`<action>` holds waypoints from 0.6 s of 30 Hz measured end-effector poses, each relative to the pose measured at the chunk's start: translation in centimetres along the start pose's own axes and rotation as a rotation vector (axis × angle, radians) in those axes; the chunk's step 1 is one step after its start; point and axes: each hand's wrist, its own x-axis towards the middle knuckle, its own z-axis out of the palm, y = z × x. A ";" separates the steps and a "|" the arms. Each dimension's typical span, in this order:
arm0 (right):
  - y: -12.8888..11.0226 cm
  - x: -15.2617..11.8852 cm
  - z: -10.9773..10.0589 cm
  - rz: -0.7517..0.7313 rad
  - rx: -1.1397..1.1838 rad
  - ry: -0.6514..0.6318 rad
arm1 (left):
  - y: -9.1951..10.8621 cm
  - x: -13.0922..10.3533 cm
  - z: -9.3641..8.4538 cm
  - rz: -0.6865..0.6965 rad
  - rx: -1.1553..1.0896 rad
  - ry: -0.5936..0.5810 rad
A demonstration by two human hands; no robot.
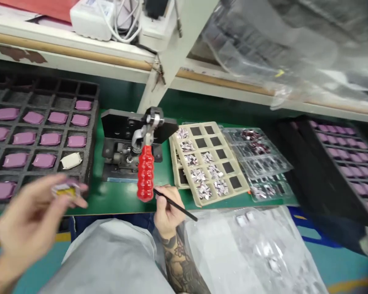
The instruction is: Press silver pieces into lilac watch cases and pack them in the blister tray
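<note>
My left hand (33, 220), blurred by motion, holds a small purple case (68, 188) with a yellow patch over the front edge of the dark foam tray (93, 122). Purple cases like it sit in that tray's compartments, with one cream-coloured case (71, 161) at its right side. My right hand (168, 208) is closed around a thin black stick (179, 207) at the table edge. Just beyond it stands a black clamp fixture (125, 151) with a red ribbed handle (145, 175) upright.
A beige tray (198, 196) of small shiny parts lies right of the fixture, beside clear plastic trays (263, 163). A black tray of purple cases (334, 175) leans at the far right. Plastic bags (227, 253) lie at the front right. A shelf (110, 67) crosses behind.
</note>
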 end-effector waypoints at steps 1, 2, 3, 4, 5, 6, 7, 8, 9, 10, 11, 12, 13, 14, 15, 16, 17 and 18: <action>-0.2 0.2 0.7 -0.010 0.033 0.044 | -0.1 -2.2 1.6 -0.008 -0.087 -0.107; -0.4 0.3 1.3 0.009 0.078 0.069 | -0.5 -3.7 3.3 -0.057 -0.163 -0.170; -0.6 0.4 1.9 0.049 0.126 0.068 | -1.2 -4.6 4.9 -0.106 -0.211 -0.204; -0.7 0.4 2.5 0.099 0.176 0.043 | -2.0 -5.0 6.5 -0.153 -0.247 -0.229; -0.7 0.4 2.9 0.143 0.227 -0.002 | -2.9 -5.1 7.9 -0.198 -0.282 -0.249; -0.7 0.4 3.4 0.175 0.271 -0.055 | -3.8 -5.0 9.2 -0.241 -0.313 -0.264; -0.6 0.3 3.7 0.189 0.303 -0.102 | -4.5 -4.8 10.1 -0.281 -0.346 -0.279; -0.5 0.1 4.0 0.183 0.321 -0.132 | -5.2 -4.6 10.8 -0.318 -0.376 -0.290; -0.4 -0.1 4.2 0.166 0.325 -0.145 | -5.7 -4.5 11.3 -0.350 -0.399 -0.297; -0.3 -0.3 4.4 0.149 0.317 -0.145 | -6.1 -4.4 11.6 -0.366 -0.410 -0.300; -0.2 -0.5 4.6 0.141 0.304 -0.137 | -6.3 -4.5 11.7 -0.367 -0.409 -0.303; 0.0 -0.7 4.8 0.141 0.290 -0.125 | -6.5 -4.6 11.6 -0.352 -0.396 -0.307; 0.0 -0.9 4.9 0.147 0.280 -0.116 | -6.5 -4.7 11.5 -0.325 -0.377 -0.311; 0.1 -1.1 5.1 0.154 0.275 -0.109 | -6.6 -4.7 11.4 -0.294 -0.359 -0.313; 0.2 -1.3 5.2 0.160 0.274 -0.106 | -6.5 -4.8 11.3 -0.268 -0.346 -0.313; 0.2 -1.4 5.2 0.161 0.273 -0.108 | -6.5 -4.8 11.2 -0.253 -0.340 -0.315; 0.3 -1.5 5.3 0.161 0.271 -0.109 | -6.5 -4.7 11.1 -0.246 -0.341 -0.317; 0.3 -1.5 5.3 0.164 0.266 -0.112 | -6.4 -4.7 11.1 -0.244 -0.346 -0.322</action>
